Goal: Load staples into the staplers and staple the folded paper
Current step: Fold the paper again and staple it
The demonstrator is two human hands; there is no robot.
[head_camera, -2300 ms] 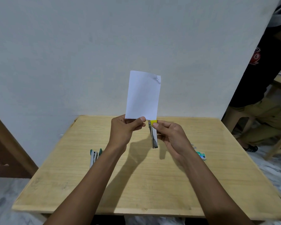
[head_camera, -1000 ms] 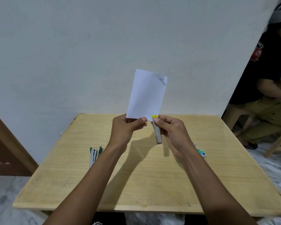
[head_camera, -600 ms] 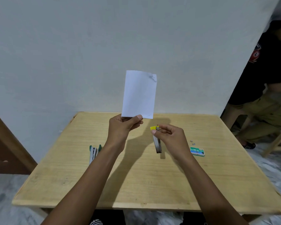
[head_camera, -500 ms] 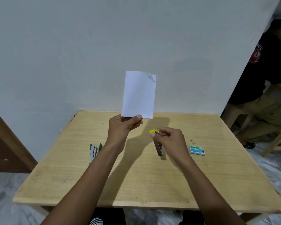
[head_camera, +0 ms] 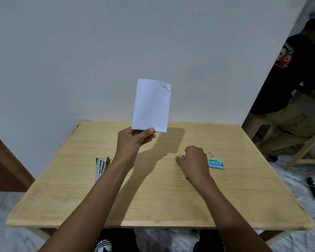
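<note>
Left hand [head_camera: 134,142]: white paper [head_camera: 151,106], crumpled corner

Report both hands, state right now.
Left hand: pinches the folded paper, held upright.
Right hand: curled round the yellow stapler, low at the table.

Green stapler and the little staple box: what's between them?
Head view: the left forearm crosses there, then the right hand holding the yellow stapler; otherwise bare tabletop.

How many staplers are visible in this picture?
2. The green stapler lies on the table, at the left; the yellow stapler is mostly hidden under the right hand.
</note>
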